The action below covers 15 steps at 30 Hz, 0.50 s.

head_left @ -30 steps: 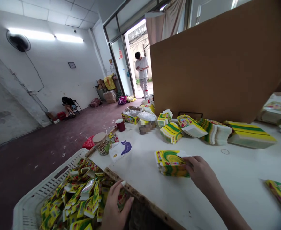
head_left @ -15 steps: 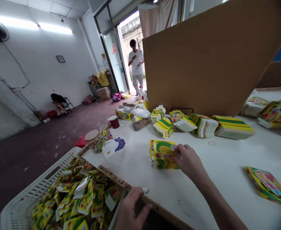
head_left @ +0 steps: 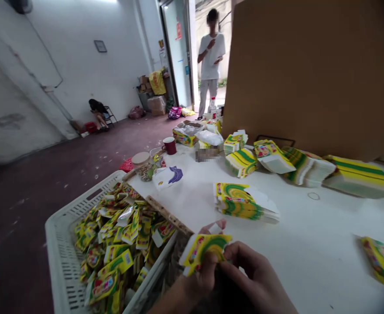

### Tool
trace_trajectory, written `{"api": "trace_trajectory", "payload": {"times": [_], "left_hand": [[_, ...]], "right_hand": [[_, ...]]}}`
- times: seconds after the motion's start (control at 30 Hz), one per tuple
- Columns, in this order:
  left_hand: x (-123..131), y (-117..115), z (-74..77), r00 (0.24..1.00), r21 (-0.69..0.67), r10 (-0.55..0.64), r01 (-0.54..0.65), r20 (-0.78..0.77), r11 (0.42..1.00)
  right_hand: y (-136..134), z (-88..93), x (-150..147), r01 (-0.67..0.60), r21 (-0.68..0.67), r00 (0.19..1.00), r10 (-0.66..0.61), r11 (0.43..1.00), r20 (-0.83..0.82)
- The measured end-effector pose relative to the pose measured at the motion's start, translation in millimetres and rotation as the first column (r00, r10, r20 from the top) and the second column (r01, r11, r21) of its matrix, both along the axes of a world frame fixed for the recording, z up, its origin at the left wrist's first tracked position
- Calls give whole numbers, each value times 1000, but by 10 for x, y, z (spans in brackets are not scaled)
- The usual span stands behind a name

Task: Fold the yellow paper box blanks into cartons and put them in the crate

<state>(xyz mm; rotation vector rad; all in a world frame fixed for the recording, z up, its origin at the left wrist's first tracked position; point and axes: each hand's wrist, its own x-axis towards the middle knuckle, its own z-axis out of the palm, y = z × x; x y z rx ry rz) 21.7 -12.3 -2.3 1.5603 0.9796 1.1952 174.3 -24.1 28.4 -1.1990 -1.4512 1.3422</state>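
Both hands meet at the near edge of the white table [head_left: 310, 244]. They hold one flat yellow-and-green carton blank [head_left: 202, 252] between them. My left hand [head_left: 202, 270] grips its lower left side with the thumb up behind it. My right hand [head_left: 254, 277] pinches its right edge. Just beyond lies a small stack of the same blanks [head_left: 241, 204] on the table, untouched. To the left stands a white plastic crate [head_left: 64, 244] full of folded yellow-green packets [head_left: 120, 244].
More stacks of blanks [head_left: 296, 163] line the foot of a tall brown cardboard sheet [head_left: 310, 74]. A red mug [head_left: 170, 145], a jar [head_left: 142, 163] and a white bag [head_left: 167, 176] sit at the table's far left. A person in white stands in the doorway [head_left: 210, 65]; another sits by the wall [head_left: 97, 111].
My right hand left the stack on the table and came back to me with one blank. My left hand rose from the table edge to grip it too. The view swung left and down.
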Motion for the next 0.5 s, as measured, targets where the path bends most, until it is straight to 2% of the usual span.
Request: {"api": "trace_trajectory", "payload": {"times": [0.1,0.17,0.23,0.3,0.33,0.37,0.43,0.5], "left_hand": [[8,-103,-3,998,10,-34,33,61,999],[47,-128,3,976,-65,-34,49,217,997],[97,-115,23,883,-172,46,40,468,984],[136,-84,54,723,-290,194,10,663,957],[145,-71,68,671,-344,256,-1,696,939],[144,-66,78,652,-387,307,-22,693,922],[117,-84,77,687,-437,379,-98,620,894],[71,-135,44,750,-426,398,-171,528,888]], "right_hand": [[-6,-78,17,-86,-61,996,85,994,-20],[-37,-118,-50,-124,-76,992,121,989,-39],[-89,-151,-165,-144,-51,989,141,988,-52],[-146,-186,-288,-134,8,988,135,991,-76],[-170,-205,-338,-121,34,988,124,992,-94],[-189,-227,-376,-107,48,987,112,993,-113],[-211,-266,-405,-54,38,988,59,998,-140],[-222,-291,-392,32,19,990,-29,999,-137]]}}
